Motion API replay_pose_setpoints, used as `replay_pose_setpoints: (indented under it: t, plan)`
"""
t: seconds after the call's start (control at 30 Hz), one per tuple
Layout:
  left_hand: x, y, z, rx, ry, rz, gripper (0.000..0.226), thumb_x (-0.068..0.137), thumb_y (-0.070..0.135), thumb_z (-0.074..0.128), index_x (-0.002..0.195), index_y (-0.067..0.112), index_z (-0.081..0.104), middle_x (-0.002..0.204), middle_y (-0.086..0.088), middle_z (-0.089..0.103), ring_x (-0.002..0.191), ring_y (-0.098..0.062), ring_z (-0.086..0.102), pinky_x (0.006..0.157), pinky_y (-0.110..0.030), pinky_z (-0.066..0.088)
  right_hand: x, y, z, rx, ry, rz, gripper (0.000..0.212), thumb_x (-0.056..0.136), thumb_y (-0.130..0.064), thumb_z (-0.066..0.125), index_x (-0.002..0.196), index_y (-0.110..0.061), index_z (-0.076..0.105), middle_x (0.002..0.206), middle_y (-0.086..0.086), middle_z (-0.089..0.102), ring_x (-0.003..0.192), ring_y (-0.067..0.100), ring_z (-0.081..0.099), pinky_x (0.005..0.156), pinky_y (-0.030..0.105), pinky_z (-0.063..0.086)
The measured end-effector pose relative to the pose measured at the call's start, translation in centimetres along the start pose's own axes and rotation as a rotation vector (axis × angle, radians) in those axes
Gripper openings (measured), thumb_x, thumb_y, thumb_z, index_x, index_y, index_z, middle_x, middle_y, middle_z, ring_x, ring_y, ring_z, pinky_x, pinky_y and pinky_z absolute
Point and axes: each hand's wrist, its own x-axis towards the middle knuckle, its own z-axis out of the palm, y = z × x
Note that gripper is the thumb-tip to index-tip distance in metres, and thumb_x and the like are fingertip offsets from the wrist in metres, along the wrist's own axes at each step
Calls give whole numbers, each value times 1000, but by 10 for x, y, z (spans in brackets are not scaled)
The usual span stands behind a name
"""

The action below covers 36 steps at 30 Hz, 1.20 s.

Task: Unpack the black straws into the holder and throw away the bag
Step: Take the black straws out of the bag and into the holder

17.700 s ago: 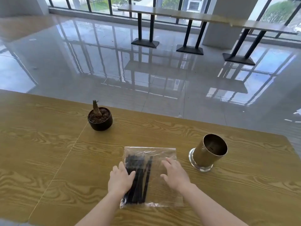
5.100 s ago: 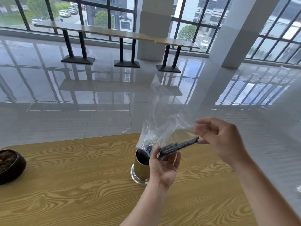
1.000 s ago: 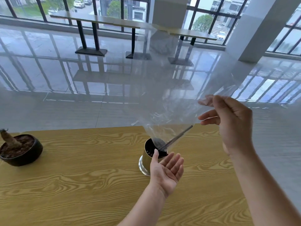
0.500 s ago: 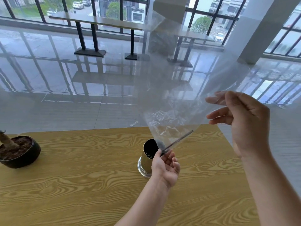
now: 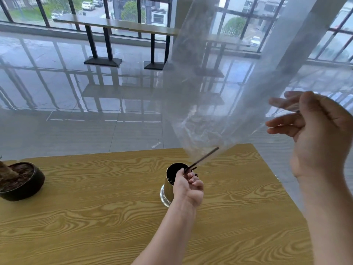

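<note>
One black straw [image 5: 204, 157] is slanting up and to the right from the left hand [image 5: 188, 185], seen from the head camera. The hand is pinching the straw's lower end between thumb and fingertips, the other fingers curling in, right over the mouth of the holder [image 5: 167, 190]. The straw's upper end is lying inside the bottom corner of the clear bag [image 5: 210, 96], which is pointing down toward the holder while the rest of the film is billowing up past the top edge of the picture.

The right hand [image 5: 321, 134] is holding the bag up by its right side. The thumb is pressing on the near face of the film and the fingers are showing through it from behind, spread and only lightly bent.

The holder, a brass-coloured cylinder on a silvery foot, is standing upright on the wood-grain table [image 5: 95, 207], right of centre and near the far edge. A few more dark straw ends [image 5: 194, 169] are poking out at its rim, just beside the left fingers.

At the table's far left, well apart from the holder, a dark round plant pot [image 5: 24, 186] is sitting with soil and a bare stump. Beyond, a glossy floor [image 5: 76, 96] is mirroring the window frames. Long bar tables [image 5: 114, 25] are lining the far windows, and cars [image 5: 87, 5] are standing outside.
</note>
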Motion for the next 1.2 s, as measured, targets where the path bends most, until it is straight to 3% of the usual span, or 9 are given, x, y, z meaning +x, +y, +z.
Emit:
replay_pose_setpoints:
  t: [0.23,0.43,0.67,0.9,1.0,1.1,1.2]
  plan:
    - [3,1,11,2,-7,1,46,100,35,55,62,11,46,45,3,41,30,-8,35,29,-15,27,-4,8,-1,-10,-21,12,25,103,-27,55,88,-16,72,93,8,79,59,29,72,53,29,56]
    - [0,4,8,-36,-11,54,47,92,54,61,75,11,54,52,1,45,34,-10,40,31,-15,32,-9,17,0,-24,-20,42,24,104,-25,54,90,-14,71,90,7,79,58,27,72,53,30,56]
    - [-3,-1,5,32,-18,57,12,96,19,54,89,10,59,49,1,46,32,-10,37,32,-17,32,-4,13,-2,-16,11,4,32,104,-23,52,100,5,66,94,14,78,59,31,70,53,30,55]
    - [-10,-13,2,214,-69,149,36,93,45,57,94,10,60,64,-3,51,50,-15,44,43,-24,34,-12,26,4,-2,-7,56,26,105,-21,52,101,-2,69,93,12,79,58,28,71,53,31,57]
    - [-15,-13,1,246,-109,210,73,86,74,50,113,7,64,92,-8,64,74,-22,59,58,-32,45,-15,33,6,5,-9,87,27,105,-21,52,100,0,68,93,13,79,57,28,71,54,32,58]
    - [-23,-8,-3,156,-272,148,102,74,91,38,130,8,55,123,-21,70,101,-34,71,72,-38,53,-16,36,6,2,-16,105,29,105,-22,51,99,1,68,94,13,79,58,28,72,54,32,58]
    - [-30,-2,-4,86,-302,199,101,66,88,55,129,9,55,118,-21,73,97,-32,75,67,-35,56,-17,36,6,-8,-19,108,27,105,-23,52,97,-8,72,94,11,79,59,29,73,54,31,59]
